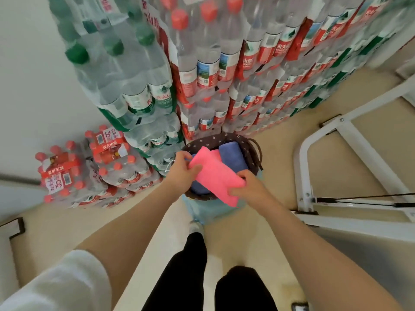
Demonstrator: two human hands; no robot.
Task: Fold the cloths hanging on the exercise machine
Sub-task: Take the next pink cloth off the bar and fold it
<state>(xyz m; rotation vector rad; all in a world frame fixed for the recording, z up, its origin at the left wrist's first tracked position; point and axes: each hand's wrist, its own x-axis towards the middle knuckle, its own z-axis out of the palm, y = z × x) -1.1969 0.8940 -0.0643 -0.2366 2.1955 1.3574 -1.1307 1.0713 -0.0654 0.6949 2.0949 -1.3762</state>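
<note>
A folded pink cloth (215,173) is held flat over a dark brown basket (251,151) on the floor. My left hand (182,171) grips the cloth's left end, thumb on top. At its near right corner, my right hand (249,187) pinches the cloth. Folded blue cloths (232,154) lie inside the basket, partly hidden under the pink one. The white frame of the exercise machine (314,158) stands to the right; no cloth shows on the visible part.
Tall stacks of shrink-wrapped water bottles (202,75) rise right behind the basket, with lower packs (89,167) at the left. A light blue thing (208,212) lies under the basket's near side. My legs stand just below on the beige floor.
</note>
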